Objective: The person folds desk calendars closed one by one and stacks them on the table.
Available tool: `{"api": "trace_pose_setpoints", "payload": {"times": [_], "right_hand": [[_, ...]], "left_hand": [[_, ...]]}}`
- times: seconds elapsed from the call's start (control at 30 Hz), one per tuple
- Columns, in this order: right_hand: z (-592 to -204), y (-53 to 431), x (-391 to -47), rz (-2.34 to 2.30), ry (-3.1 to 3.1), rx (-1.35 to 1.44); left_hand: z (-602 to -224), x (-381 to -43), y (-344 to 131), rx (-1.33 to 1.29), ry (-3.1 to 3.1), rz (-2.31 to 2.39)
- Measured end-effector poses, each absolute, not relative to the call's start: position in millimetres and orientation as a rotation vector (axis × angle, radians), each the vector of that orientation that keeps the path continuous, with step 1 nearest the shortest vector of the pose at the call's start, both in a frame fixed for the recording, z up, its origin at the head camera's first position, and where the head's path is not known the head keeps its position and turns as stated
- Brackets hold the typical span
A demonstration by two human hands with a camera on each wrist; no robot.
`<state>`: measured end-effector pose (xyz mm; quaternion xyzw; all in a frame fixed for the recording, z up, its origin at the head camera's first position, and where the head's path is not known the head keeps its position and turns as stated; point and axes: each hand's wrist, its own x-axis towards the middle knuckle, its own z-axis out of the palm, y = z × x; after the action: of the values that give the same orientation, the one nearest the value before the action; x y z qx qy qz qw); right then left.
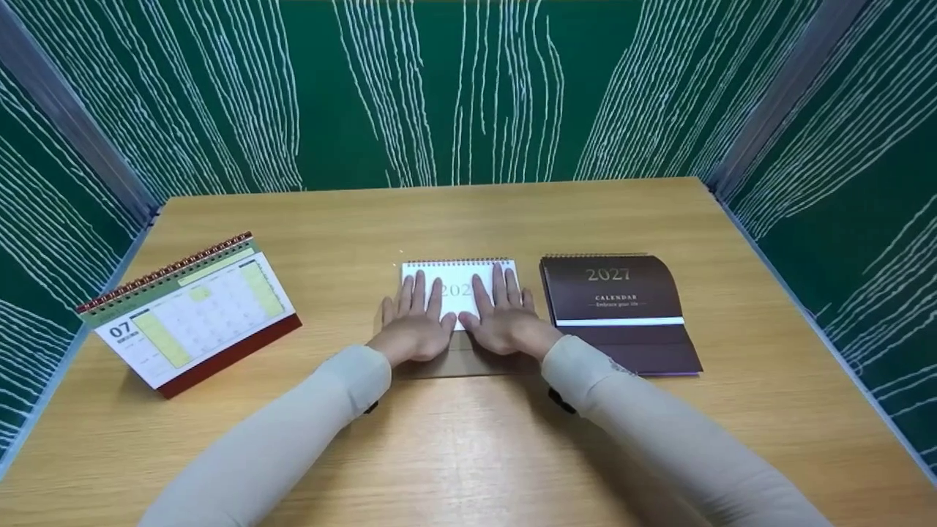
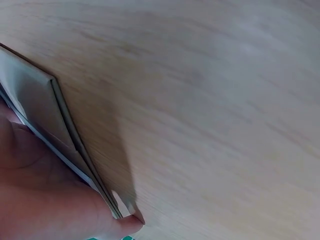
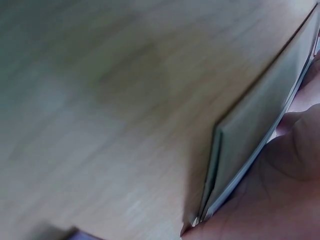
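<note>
A small desk calendar (image 1: 457, 293) with a white cover, part of a printed year and a spiral along its far edge lies flattened at the middle of the table. My left hand (image 1: 419, 320) rests flat on its left half, fingers straight and pointing away from me. On the right half my right hand (image 1: 505, 316) lies the same way, the thumbs close together. Both palms cover much of the cover. The calendar's tan base (image 1: 468, 364) shows below the hands. In both wrist views the folded layers of the base (image 2: 37, 92) appear edge-on beside the palm.
To the left a calendar with a red base (image 1: 198, 315) stands as a tent, turned to month 07. Close on the right lies a dark brown 2027 calendar (image 1: 615, 291) with a white band. Green panels with white lines (image 1: 468, 88) enclose the wooden table (image 1: 454, 454).
</note>
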<state>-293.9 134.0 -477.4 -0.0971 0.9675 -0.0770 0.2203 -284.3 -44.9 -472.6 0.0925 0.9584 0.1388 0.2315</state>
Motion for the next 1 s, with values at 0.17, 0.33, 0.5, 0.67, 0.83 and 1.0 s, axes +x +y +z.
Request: {"api": "trace_pose_setpoints", "payload": {"times": [0.17,0.33,0.5,0.67,0.83,1.0], "right_hand": [[-479,134,-296,-0.2,2.681,-0.267],[-478,134,-296,-0.208,2.692,-0.276],[-477,134,-294,-0.207,2.683,-0.266],[-479,135,-296,-0.195,2.68,-0.276],[-478,136,-295,-0.195,2.674,-0.289],[-465,134,-291,-0.202,2.655,-0.296]], "left_hand": [[-469,-283,-46,0.257,2.632,0.387],[-467,-283,-46,0.255,2.632,0.386],[-461,-275,-45,0.262,2.649,0.413],[-454,-269,-45,0.28,2.664,0.428],[-461,-275,-46,0.281,2.647,0.412],[-463,-285,-47,0.257,2.587,0.379]]}}
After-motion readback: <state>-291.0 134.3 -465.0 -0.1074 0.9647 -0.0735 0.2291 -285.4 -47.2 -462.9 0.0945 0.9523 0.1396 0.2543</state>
